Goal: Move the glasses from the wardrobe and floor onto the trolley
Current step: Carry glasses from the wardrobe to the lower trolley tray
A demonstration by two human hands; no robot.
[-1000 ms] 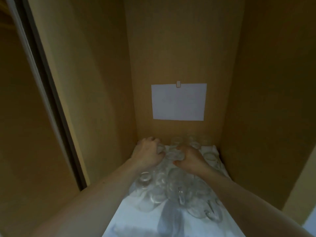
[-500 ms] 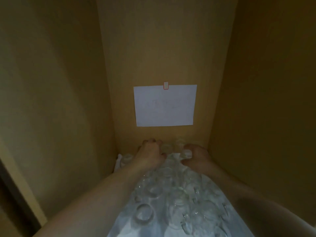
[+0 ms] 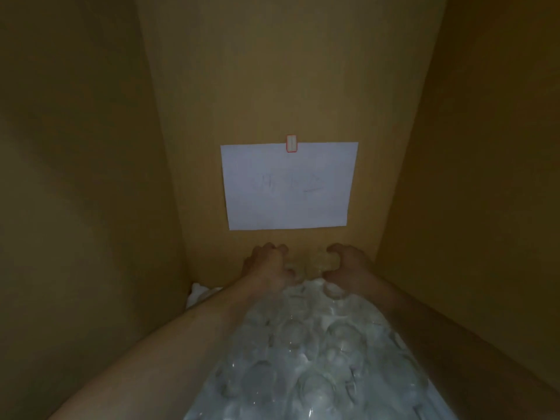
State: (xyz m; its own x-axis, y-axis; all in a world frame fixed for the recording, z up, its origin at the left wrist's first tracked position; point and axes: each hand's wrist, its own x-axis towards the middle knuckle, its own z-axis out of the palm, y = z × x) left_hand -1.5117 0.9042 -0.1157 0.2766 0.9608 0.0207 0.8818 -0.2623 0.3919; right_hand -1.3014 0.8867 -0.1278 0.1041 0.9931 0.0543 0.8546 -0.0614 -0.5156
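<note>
- Both arms have pushed deeper into the wardrobe [image 3: 91, 147] since half a second ago, and the view has closed in on the back panel; the white sheet of paper [image 3: 289, 186] looks bigger and sits higher above the hands.
- The left hand [image 3: 268, 266] has its fingers curled over the top of a glass at the back row; the glass under it is mostly hidden, so I cannot tell whether it is truly gripped.
- The right hand [image 3: 348, 265] shows thumb and fingers curved in a C, partly round a clear back glass [image 3: 318, 262] that stands between the two hands; firm contact is not clear.
- The glasses [image 3: 318, 344] stand upright, rims up, long axis vertical, packed touching one another from the back panel toward the camera.
- They rest on a white cloth [image 3: 197, 294] covering the wardrobe floor.
- Room is tight: tan side walls run close beside both forearms, and the back panel is just behind the fingers.
- A small red-edged clip [image 3: 291, 143] pins the paper; faint writing on it is unreadable.
- The light is dim.
</note>
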